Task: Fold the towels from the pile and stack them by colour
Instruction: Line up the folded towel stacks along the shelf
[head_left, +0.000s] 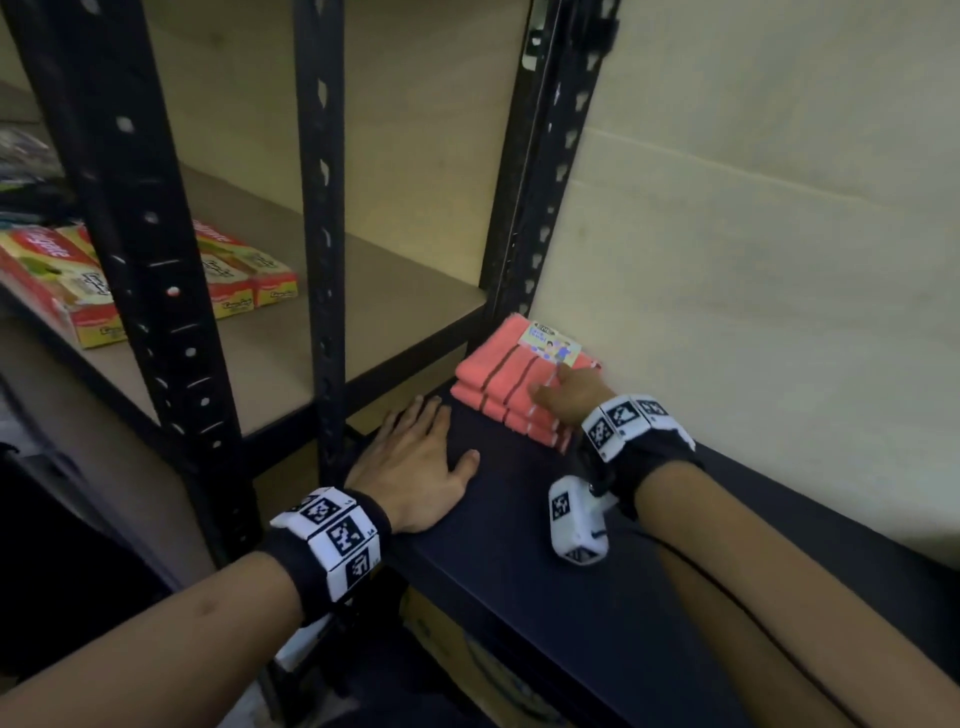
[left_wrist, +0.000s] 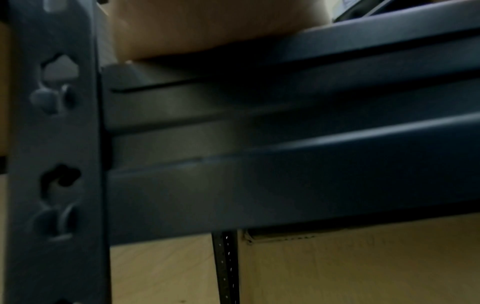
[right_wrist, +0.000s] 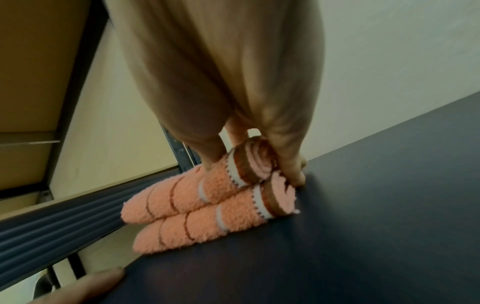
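Note:
A stack of folded pink towels with brown and white stripes lies at the far end of the dark table, against the wall. A printed paper label sits on top. My right hand holds the near end of the top pink towel: the thumb lies on top and the fingers curl down its right side to the table. My left hand lies flat on the table left of the stack, fingers straight, holding nothing. One left fingertip shows in the right wrist view.
A black metal shelving rack stands directly left of the table. Red and yellow boxes sit on its wooden shelf. The pale wall bounds the table on the right. A cardboard box is under the table.

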